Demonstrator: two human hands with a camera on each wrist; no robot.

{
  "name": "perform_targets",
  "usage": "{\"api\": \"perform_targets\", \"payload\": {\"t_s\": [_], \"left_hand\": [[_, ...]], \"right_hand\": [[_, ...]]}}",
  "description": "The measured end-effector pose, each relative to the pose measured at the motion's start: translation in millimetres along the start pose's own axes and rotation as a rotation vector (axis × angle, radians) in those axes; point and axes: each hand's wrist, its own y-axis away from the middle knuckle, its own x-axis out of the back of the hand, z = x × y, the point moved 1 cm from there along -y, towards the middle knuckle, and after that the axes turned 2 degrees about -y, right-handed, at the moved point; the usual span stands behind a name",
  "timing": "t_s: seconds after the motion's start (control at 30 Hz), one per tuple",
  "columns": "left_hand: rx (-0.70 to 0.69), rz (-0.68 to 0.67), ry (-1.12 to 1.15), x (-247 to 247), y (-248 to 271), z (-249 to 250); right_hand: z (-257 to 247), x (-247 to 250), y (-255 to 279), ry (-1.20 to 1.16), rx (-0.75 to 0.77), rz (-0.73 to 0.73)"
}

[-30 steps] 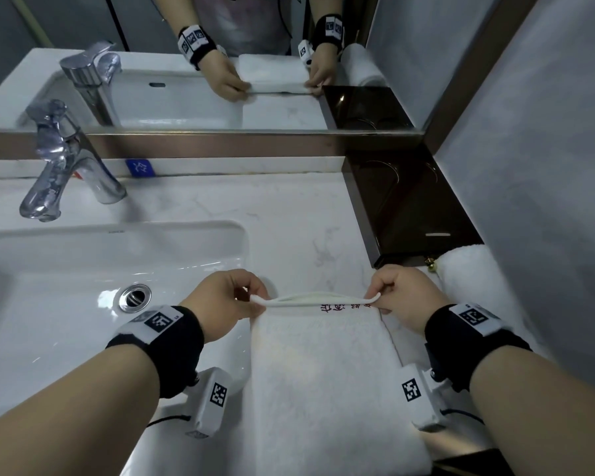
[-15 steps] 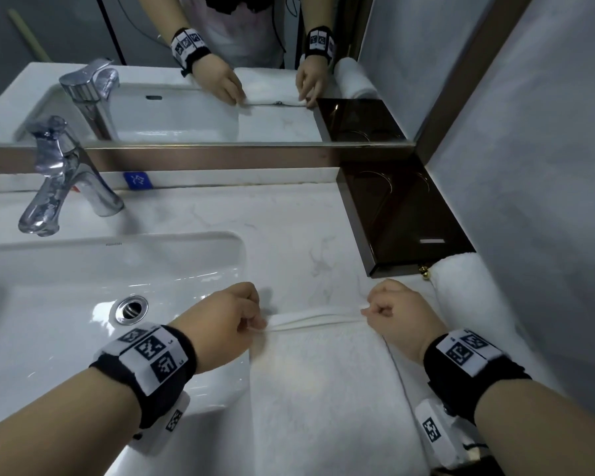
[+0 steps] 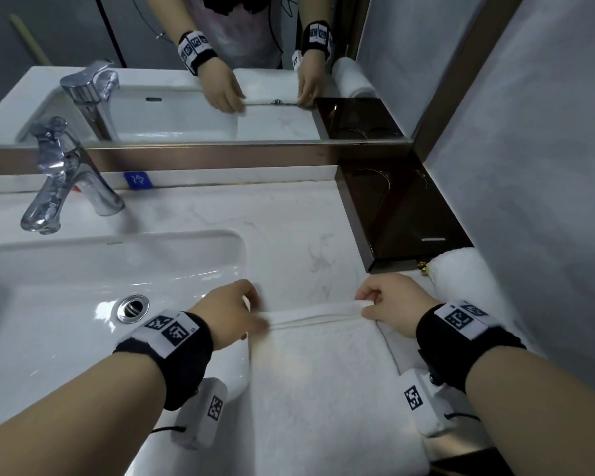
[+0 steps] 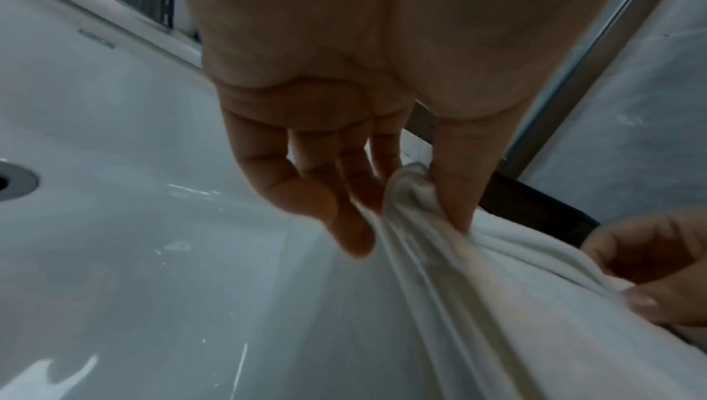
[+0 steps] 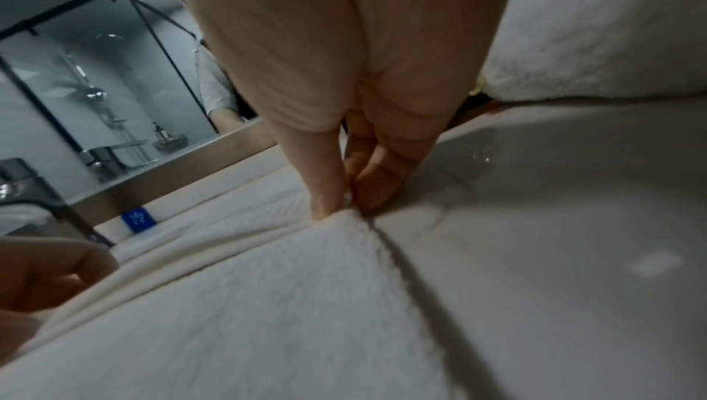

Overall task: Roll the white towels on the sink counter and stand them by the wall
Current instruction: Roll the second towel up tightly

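A white towel (image 3: pixel 327 383) lies flat on the marble counter (image 3: pixel 289 228), right of the sink basin. Its far edge (image 3: pixel 316 312) is folded back over itself in a narrow band. My left hand (image 3: pixel 234 312) pinches the left end of that band between thumb and fingers (image 4: pixel 455 195). My right hand (image 3: pixel 389 304) pinches the right end (image 5: pixel 344 207). A rolled white towel (image 3: pixel 461 280) lies by the right wall, beside my right wrist.
The sink basin (image 3: pixel 66 304) with its drain (image 3: pixel 133 307) and the chrome tap (image 3: pixel 62 180) are on the left. A dark brown tray (image 3: pixel 402 221) sits in the back right corner. The mirror (image 3: pixel 186 63) runs along the back; the grey wall (image 3: pixel 547 166) closes the right side.
Both hands have drawn the towel's far edge a little toward me and turned it over, so the red lettering near that edge is now hidden under the fold.
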Motion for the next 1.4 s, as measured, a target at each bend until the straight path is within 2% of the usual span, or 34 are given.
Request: {"api": "perform_targets", "payload": {"t_s": [0.1, 0.27, 0.4, 0.5, 0.7, 1.0, 1.1, 1.17, 1.27, 1.4], "left_hand": [[0.013, -0.035, 0.032, 0, 2, -1], [-0.038, 0.068, 0.161, -2, 5, -6], [-0.109, 0.172, 0.062, -6, 4, -5], [-0.242, 0.205, -0.108, -1, -1, 2], [-0.439, 0.063, -0.543, 13, -7, 20], [-0.678, -0.041, -0.855, 10, 0, 28], [-0.732, -0.085, -0.971, 11, 7, 29], [-0.802, -0.057, -1.081, 10, 15, 28], [-0.813, -0.093, -1.134, 10, 23, 26], [-0.743, -0.15, -1.054, 13, 15, 27]], "right_hand": [[-1, -1, 4, 0.048, 0.033, -0.005], [-1, -5, 13, 0.12, 0.139, 0.037], [-1, -6, 10, 0.144, 0.2, 0.094], [0, -7, 7, 0.174, 0.222, 0.145], [-2, -2, 2, 0.14, 0.253, 0.104], [-5, -3, 15, 0.181, 0.325, 0.06], [-4, -4, 19, 0.179, 0.304, 0.04], [-3, -6, 22, 0.196, 0.28, 0.021], [1, -8, 28, 0.214, 0.248, 0.025], [3, -9, 31, 0.067, 0.122, 0.069]]}}
